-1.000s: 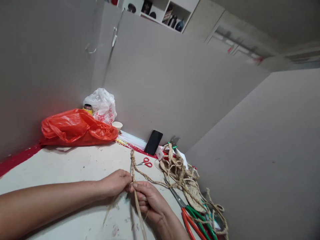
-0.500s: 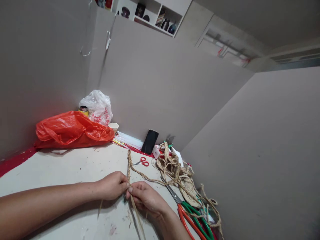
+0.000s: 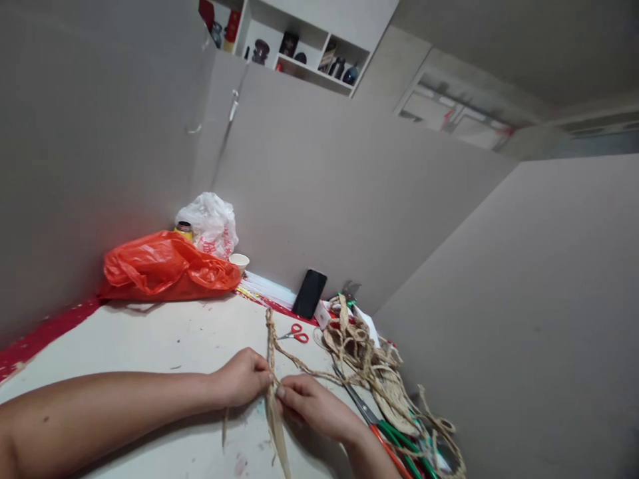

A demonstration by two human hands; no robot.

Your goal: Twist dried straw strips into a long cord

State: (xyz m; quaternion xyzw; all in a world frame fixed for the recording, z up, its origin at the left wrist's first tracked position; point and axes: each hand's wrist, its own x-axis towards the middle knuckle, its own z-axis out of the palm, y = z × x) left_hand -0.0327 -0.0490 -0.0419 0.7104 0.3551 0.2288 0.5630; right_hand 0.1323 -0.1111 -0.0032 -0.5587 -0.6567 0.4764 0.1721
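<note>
A braided straw cord point(image 3: 270, 336) stands out from the tabletop near the middle, its upper end looped. My left hand point(image 3: 243, 378) pinches the cord's lower part from the left. Just to the right, my right hand point(image 3: 307, 399) is closed with thumb and fingers on a strand beside it. Loose flat fibres point(image 3: 276, 426) hang below my fingertips toward the near edge. From the top of the braid, a thinner cord point(image 3: 304, 367) runs right to a tangled heap of braided rope point(image 3: 357, 346).
Small red scissors point(image 3: 298, 334) lie behind my hands; large shears point(image 3: 367, 412) lie right of my right hand. Farther back are a phone point(image 3: 310, 293), a white cup point(image 3: 239, 260), an orange bag point(image 3: 164, 266) and a white bag point(image 3: 212, 223). Walls point(image 3: 319, 179) border the table.
The camera view has shifted, so the scene sits lower and farther right. My right hand's fingertips have parted slightly from my left hand's, and the fibres below show wider.
</note>
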